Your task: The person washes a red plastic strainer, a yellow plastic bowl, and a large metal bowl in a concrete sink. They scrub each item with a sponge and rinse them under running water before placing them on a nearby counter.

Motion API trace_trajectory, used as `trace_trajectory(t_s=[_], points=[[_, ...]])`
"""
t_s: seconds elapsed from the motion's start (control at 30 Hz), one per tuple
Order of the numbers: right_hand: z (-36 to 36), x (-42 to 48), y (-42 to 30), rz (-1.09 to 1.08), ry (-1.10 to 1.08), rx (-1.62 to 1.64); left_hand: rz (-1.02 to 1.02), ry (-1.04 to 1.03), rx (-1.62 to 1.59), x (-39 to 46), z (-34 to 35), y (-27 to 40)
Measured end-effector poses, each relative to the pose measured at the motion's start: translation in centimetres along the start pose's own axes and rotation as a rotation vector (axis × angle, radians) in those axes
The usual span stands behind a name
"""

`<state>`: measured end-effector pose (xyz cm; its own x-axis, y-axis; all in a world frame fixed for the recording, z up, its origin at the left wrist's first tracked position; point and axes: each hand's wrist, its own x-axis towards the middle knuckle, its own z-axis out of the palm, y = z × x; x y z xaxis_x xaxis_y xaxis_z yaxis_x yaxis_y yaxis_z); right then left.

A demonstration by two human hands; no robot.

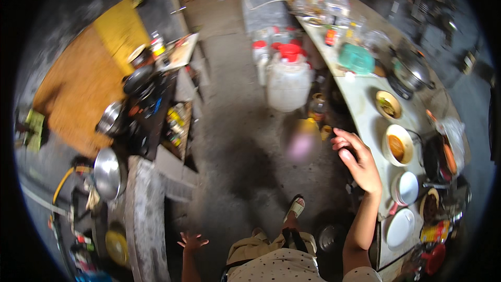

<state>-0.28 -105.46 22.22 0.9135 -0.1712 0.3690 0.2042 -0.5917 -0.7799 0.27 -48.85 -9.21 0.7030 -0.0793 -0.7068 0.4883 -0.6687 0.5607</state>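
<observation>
My left hand (191,241) hangs low beside the concrete ledge (148,219), fingers spread and holding nothing. Raised along the front edge of the counter (352,90), my right hand (360,164) is empty, its fingers slightly bent and the thumb apart. On the counter nearest to it stands a cream bowl (396,145) with orange-brown liquid inside. Farther up is a smaller bowl (388,104) with some food. Closer to me are a white bowl (407,188) and a white plate (400,229).
A large plastic jug with a red lid (289,82) stands on the floor ahead. Before it is a blurred yellow-and-pink shape (301,141), unclear in kind. A teal plastic container (356,58) and a metal pot (411,70) occupy the counter. Left, a metal wok (109,174) leans.
</observation>
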Motion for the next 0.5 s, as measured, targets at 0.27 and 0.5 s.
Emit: trace_trajectory(t_s=[0.27, 0.5], points=[[21.9, -1.2, 18.6, 0.644, -0.184, 0.309, -0.342, 0.409, -0.396, -11.0, 2.0, -19.2], [35.0, -3.4, 24.4, 0.389, -1.018, -0.340, -0.276, 0.983, -0.080, -16.1, 2.8, -18.6]])
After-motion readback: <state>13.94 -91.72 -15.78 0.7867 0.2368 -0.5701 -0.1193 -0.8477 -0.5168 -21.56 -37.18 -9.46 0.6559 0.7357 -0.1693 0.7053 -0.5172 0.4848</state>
